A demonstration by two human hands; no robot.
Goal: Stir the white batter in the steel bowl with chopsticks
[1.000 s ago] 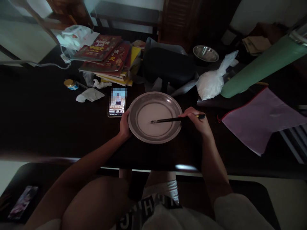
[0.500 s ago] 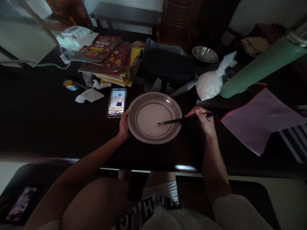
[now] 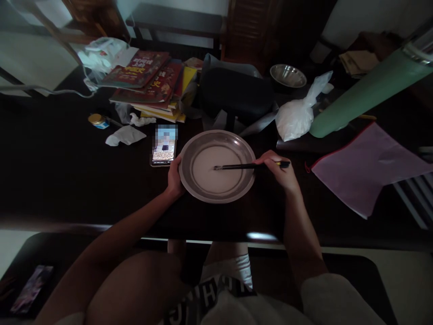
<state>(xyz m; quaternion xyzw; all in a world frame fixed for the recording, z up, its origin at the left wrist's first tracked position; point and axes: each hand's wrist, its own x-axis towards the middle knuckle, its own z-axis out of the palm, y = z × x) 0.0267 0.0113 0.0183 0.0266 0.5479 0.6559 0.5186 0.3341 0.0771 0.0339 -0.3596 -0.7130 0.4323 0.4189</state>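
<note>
A wide metal bowl (image 3: 249, 180) rests on the dark table in front of me, with a pale, whitish liquid (image 3: 213, 178) in it. My left hand (image 3: 175, 177) grips the bowl's left rim, the thumb side against its outer wall. Between the fingers of my right hand (image 3: 275, 169) is a pair of black chopsticks (image 3: 240, 166), held almost level over the bowl's right rim. Their tips dip into the liquid near the middle of the bowl. Just left of the bowl lies a phone (image 3: 164, 145) with a lit screen.
Behind stand stacked books (image 3: 142, 76), a black bag (image 3: 237, 92) and a smaller metal bowl (image 3: 288, 76). A tied bag of white powder (image 3: 295, 119), a green cylinder (image 3: 368, 97) and a pinkish mesh pouch (image 3: 365, 167) lie right. Crumpled tissue (image 3: 126, 135) and a small jar (image 3: 98, 120) are left.
My right hand has shifted left and slightly up, carrying the chopstick tips further toward the bowl's middle. My left hand keeps its place on the rim.
</note>
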